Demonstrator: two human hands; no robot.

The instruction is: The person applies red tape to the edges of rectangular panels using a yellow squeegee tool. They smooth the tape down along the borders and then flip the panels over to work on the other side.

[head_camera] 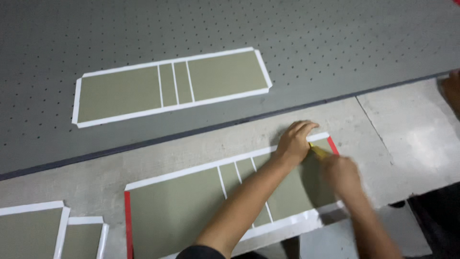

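The left hand [294, 141] is pressing down on the far right corner of an olive-green board [191, 206] lying on the pale tabletop [407, 129]; its fingers [304, 127] are lying together, curled slightly, tips touching the board's white taped edge. The right hand [341, 172] is blurred, so I cannot tell how its fingers are set, but it is closing around a small yellow tool [317, 150] whose tip is showing between the two hands, just beside the red tape strip [332, 145] at the board's right end.

Four olive boards with white borders are showing: the one under the hands, one on the grey perforated mat [143, 29] well beyond it [172, 86], and two cut off at the lower left [28, 230] [84, 237]. The board under the hands has a second red strip [127, 225] along its left end.

Both forearms are reaching forward from the lower edge, the left crossing the board diagonally, the right coming in steeper.
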